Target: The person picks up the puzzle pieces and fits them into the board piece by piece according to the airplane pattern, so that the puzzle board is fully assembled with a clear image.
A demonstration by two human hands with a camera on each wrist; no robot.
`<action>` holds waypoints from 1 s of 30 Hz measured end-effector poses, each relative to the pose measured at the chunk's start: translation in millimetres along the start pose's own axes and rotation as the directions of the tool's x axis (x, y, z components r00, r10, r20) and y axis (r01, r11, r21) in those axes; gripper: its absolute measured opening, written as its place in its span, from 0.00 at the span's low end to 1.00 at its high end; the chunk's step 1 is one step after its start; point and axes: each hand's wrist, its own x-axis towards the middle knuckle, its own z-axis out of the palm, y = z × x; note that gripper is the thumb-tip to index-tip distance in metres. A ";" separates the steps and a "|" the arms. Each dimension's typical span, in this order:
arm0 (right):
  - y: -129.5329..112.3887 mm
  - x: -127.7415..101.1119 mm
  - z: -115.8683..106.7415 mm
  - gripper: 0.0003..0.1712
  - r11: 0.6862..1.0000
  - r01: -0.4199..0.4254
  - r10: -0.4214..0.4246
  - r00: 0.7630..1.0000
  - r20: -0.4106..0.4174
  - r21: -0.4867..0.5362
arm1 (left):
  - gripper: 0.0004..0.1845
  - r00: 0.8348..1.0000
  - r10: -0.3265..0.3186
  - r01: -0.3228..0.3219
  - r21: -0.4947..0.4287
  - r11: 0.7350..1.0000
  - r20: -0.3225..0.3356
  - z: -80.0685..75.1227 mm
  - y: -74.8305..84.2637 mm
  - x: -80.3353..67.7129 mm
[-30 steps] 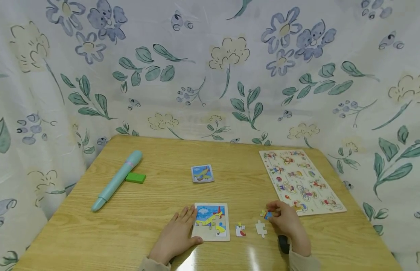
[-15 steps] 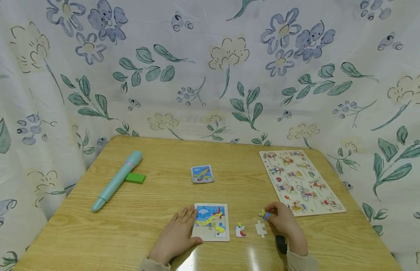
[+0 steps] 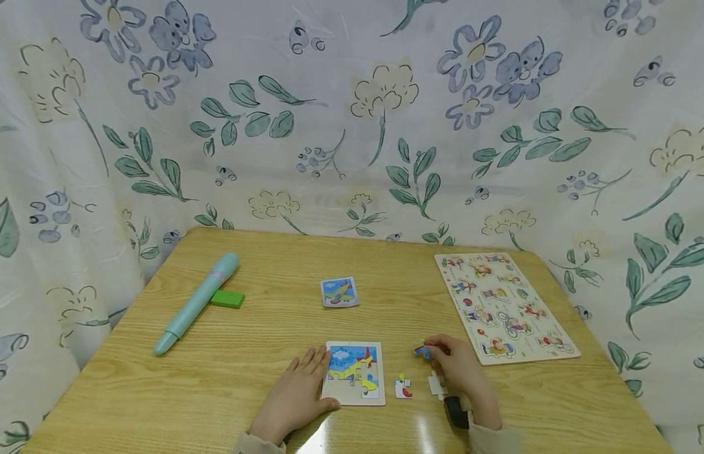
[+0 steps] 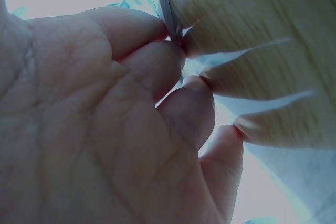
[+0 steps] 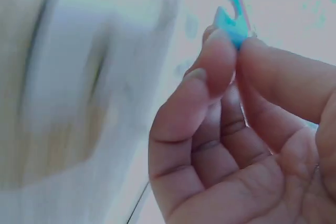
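Observation:
A small aeroplane jigsaw board (image 3: 354,372) lies near the table's front edge. My left hand (image 3: 298,394) rests flat on the table with straight fingers touching the board's left edge (image 4: 167,3). My right hand (image 3: 457,372) pinches a small blue and yellow puzzle piece (image 3: 421,350) (image 5: 234,17) between thumb and fingertips, just above the table to the right of the board. Two loose pieces lie between the hands: a red and white one (image 3: 404,386) and a pale one (image 3: 435,384), partly hidden by my right hand.
A small aeroplane picture card (image 3: 339,292) lies at mid-table. A teal pen-like tube (image 3: 196,302) and a green block (image 3: 227,298) sit at the left. A large wooden peg puzzle (image 3: 502,306) lies at the right. Floral cloth (image 3: 352,113) surrounds the table.
My right hand has moved left with the pinched piece, toward the jigsaw board, and now covers part of the pale loose piece. The left hand has stayed put.

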 end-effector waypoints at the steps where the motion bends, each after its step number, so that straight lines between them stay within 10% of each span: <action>1: -4.1 0.9 4.8 0.09 1.000 0.018 -0.018 1.000 0.011 0.022 | 0.48 1.000 0.000 0.000 0.000 1.000 -0.001 0.0 0.0 -0.2; 12: -40.0 -1.8 47.7 0.02 0.978 0.209 -0.209 0.957 0.199 0.025 | 0.48 1.000 0.000 0.000 0.001 1.000 -0.007 1.2 -0.4 -0.2; 30: -42.4 0.7 69.3 0.03 0.958 0.267 -0.244 0.951 0.190 -0.102 | 0.48 1.000 -0.002 0.002 -0.004 1.000 0.000 -0.5 0.1 -0.9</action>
